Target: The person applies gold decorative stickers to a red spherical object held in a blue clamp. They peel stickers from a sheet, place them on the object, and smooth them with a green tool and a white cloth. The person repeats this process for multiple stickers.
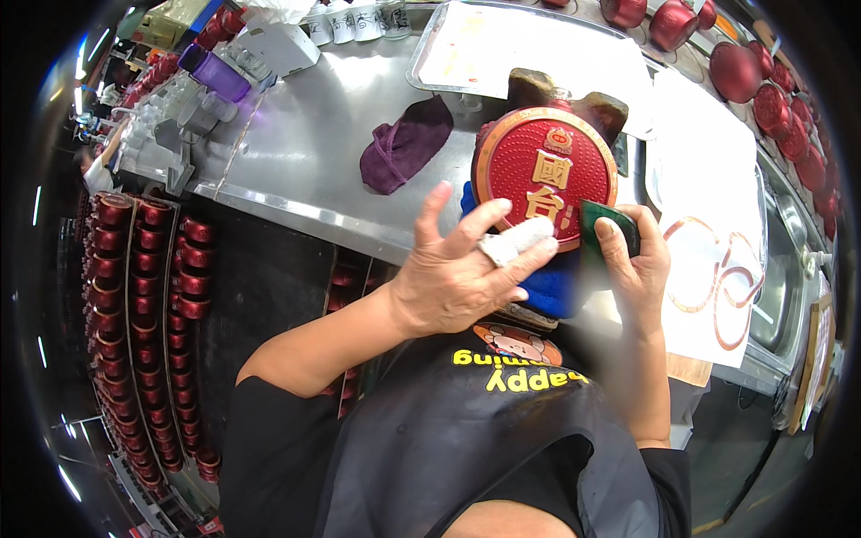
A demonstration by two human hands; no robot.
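Note:
A round red bottle (527,143) with a gold rim and raised gold characters leans face-up in front of me. It rests among dark brown blocks (531,88) and blue material (554,289). My left hand (468,264) lies over its lower left face, fingers spread, with a white wrapping (518,242) around one finger. At the lower right rim my right hand (642,260) pinches a dark green flat scraper (595,235) between thumb and fingers, its edge against the rim or very close. A crumpled purple cloth (406,148) lies to the left on the metal table.
A white-covered tray (529,49) stands beyond the bottle. Orange-edged ring strips (691,264) lie on a white sheet at right, near a metal sink (782,242). Red bottles (735,72) line the far right. Racks of red bottles (148,269) stand left; a purple container (215,73) sits far left.

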